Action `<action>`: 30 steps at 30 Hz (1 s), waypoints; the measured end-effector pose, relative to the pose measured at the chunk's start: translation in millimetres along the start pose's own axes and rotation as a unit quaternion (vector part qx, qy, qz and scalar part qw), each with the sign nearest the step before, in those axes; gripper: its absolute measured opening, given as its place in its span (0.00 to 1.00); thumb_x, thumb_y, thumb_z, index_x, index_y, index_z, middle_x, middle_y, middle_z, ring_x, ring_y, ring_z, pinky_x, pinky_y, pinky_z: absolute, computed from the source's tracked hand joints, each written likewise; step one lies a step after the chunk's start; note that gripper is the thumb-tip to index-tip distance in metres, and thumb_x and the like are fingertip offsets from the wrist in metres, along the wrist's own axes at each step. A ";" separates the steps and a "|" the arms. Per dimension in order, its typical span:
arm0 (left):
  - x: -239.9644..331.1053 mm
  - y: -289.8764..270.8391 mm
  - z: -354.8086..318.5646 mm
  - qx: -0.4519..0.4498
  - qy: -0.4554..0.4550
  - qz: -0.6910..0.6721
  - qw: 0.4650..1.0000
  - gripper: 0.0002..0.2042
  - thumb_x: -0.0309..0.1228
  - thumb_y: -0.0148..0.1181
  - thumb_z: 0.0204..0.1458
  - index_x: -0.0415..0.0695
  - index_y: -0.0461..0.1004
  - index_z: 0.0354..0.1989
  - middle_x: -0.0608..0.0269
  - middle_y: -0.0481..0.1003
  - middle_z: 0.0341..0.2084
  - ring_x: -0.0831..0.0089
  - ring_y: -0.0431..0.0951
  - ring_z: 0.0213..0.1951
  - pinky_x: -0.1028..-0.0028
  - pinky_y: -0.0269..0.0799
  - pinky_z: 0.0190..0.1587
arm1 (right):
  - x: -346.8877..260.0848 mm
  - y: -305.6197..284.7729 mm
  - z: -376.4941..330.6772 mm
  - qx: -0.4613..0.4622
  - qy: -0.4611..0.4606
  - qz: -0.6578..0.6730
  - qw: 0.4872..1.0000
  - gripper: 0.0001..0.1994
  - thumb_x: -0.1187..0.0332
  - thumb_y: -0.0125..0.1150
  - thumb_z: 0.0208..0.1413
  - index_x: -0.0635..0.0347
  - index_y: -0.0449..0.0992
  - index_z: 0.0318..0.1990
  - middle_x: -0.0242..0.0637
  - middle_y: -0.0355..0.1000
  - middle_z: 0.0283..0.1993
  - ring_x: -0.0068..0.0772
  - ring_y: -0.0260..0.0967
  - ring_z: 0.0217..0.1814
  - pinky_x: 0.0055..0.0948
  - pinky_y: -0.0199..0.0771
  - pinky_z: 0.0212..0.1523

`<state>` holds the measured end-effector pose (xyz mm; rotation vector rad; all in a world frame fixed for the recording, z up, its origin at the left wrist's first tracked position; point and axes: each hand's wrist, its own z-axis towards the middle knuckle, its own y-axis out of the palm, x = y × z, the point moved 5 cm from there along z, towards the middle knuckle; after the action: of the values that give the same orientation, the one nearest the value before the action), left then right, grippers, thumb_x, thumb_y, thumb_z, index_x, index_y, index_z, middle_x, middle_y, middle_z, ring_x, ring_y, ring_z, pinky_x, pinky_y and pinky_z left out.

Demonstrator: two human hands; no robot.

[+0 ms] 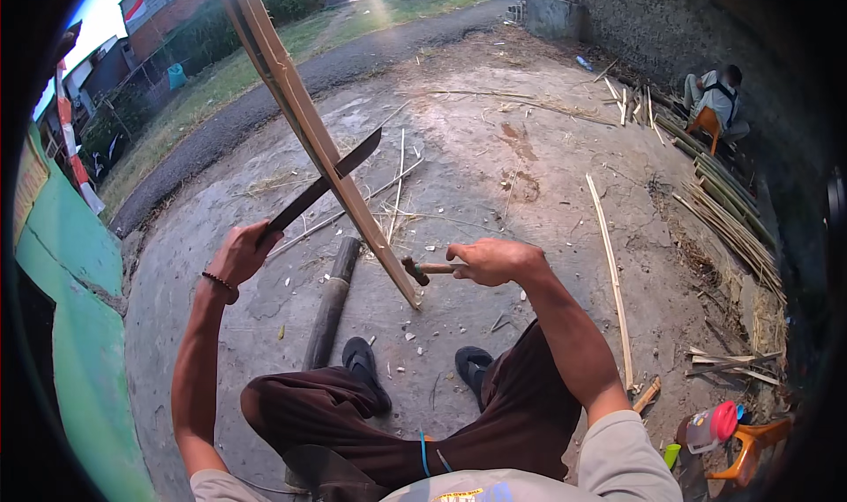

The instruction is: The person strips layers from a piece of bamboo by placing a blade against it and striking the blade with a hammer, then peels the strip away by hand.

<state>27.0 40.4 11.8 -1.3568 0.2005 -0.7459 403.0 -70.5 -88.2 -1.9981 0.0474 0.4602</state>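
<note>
- Left hand (243,253): fingers clamped on knife (306,198); bamboo (296,101) right of them, knife across it
- Right hand (496,262): fingers clamped on hammer (437,269); bamboo left of them

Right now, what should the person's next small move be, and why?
Perhaps raise the hammer in the right hand toward the tip of the machete: the left hand holds it across the long pole, its tip jutting beyond, while the hammer is low, near the pole's lower end.
</note>
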 end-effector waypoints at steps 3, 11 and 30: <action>6.7 2.2 6.0 0.023 -0.004 -0.015 1.000 0.11 0.36 0.61 0.61 0.38 0.76 0.38 0.47 0.66 0.18 0.62 0.61 0.21 0.61 0.64 0.27 | 14.0 -37.3 -17.4 0.050 0.040 0.051 0.997 0.21 0.52 0.52 0.68 0.54 0.67 0.61 0.50 0.77 0.48 0.53 0.73 0.55 0.49 0.72 0.53; 19.6 -2.0 28.8 0.025 0.070 0.039 0.996 0.13 0.41 0.62 0.59 0.42 0.79 0.34 0.46 0.74 0.21 0.48 0.74 0.24 0.58 0.68 0.29 | 23.9 -63.5 -40.9 0.358 0.003 0.184 0.915 0.20 0.55 0.52 0.69 0.53 0.64 0.63 0.58 0.78 0.44 0.60 0.75 0.52 0.49 0.73 0.50; 35.4 10.7 43.0 0.142 0.098 0.138 0.975 0.25 0.52 0.62 0.58 0.44 0.70 0.18 0.53 0.66 0.12 0.50 0.69 0.18 0.58 0.64 0.23 | -13.8 -42.4 -25.4 0.415 -0.128 0.304 0.848 0.30 0.68 0.52 0.69 0.50 0.51 0.75 0.53 0.72 0.29 0.46 0.72 0.24 0.45 0.73 0.29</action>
<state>80.9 54.6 22.0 -0.9589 0.4143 -0.6453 407.7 -75.4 -37.4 -1.0136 0.6243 0.9231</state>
